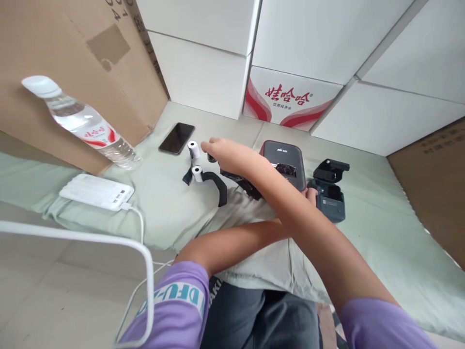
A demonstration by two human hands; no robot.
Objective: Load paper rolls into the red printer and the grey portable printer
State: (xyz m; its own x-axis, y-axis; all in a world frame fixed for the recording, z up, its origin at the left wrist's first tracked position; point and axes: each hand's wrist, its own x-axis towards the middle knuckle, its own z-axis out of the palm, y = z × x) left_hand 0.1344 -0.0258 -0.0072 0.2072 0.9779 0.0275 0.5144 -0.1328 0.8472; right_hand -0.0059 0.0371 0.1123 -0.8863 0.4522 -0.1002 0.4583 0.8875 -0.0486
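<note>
From here, I see my left fingers (311, 193) touching the printer (329, 201) to their right, dark, boxy, lid up; my right fingers (209, 146) curl beside a white roll (195, 152). I can't tell either grip.

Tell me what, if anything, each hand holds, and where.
Left hand touches the left side of the open dark device, grip unclear; right hand partly covers a small dark item, hold hidden.

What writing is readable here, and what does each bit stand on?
"娃哈哈®": white carton
"饮用纯净水": same carton, below
"娃哈哈": water bottle
"04": left cardboard box; its other print is cut off or blurred
"DFU-": left sleeve, rest unclear
"AKI": trousers, partly hidden
Too small or blurred: black case, label printer, white power bank, right cardboard box
</note>
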